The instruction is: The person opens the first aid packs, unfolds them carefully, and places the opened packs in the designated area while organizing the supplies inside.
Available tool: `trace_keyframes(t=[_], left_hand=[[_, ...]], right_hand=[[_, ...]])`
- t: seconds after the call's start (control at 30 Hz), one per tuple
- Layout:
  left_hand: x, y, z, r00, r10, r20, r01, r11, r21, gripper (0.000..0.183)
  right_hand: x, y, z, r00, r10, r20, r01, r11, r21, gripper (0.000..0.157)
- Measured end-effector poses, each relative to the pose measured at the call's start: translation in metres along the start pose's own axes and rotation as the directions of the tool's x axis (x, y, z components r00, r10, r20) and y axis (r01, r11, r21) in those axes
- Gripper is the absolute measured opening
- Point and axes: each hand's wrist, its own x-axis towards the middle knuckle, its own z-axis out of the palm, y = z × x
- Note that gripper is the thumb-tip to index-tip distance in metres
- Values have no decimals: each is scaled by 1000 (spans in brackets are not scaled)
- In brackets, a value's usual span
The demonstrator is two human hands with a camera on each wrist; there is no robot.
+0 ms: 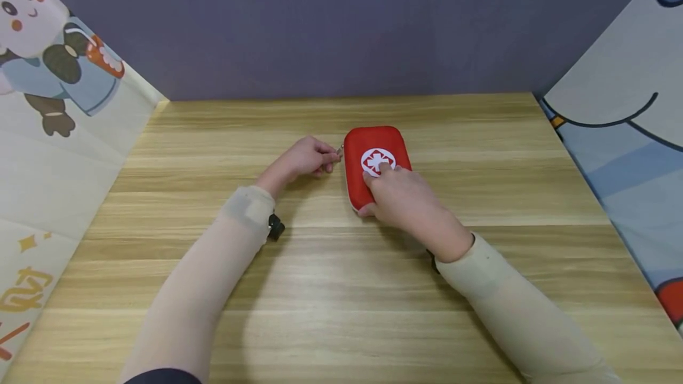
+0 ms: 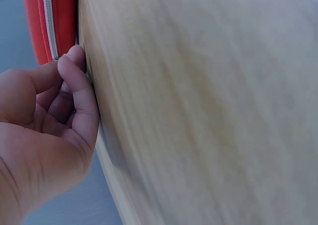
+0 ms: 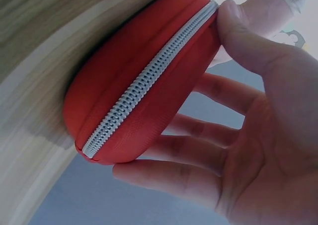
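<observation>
A red first-aid case (image 1: 370, 138) with a white cross emblem lies flat on the wooden table in the head view. Its left side meets my left hand (image 1: 308, 157), whose thumb and index finger pinch the small metal zipper pull (image 1: 340, 151). The left wrist view shows the silver zipper (image 2: 48, 21) running down to those fingertips, which hide most of the pull. Over the case's near right part, my right hand (image 1: 402, 195) holds it, fingers across the top and thumb at the near edge. Closed zipper teeth (image 3: 136, 88) curve round the near end in the right wrist view.
The wooden tabletop (image 1: 331, 301) stretches around the case on all sides. Behind it rises a dark grey-blue panel (image 1: 341, 28). Cartoon-printed white panels stand at the left (image 1: 64, 165) and right (image 1: 613, 76) edges.
</observation>
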Motion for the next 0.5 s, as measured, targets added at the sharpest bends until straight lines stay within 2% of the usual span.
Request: trace_keyframes(t=[0.5], left_hand=[[-3, -5, 4, 1000, -23, 14, 24, 996, -85, 26]], right_hand=[[0, -1, 1, 1000, 2, -5, -2, 1000, -2, 76]])
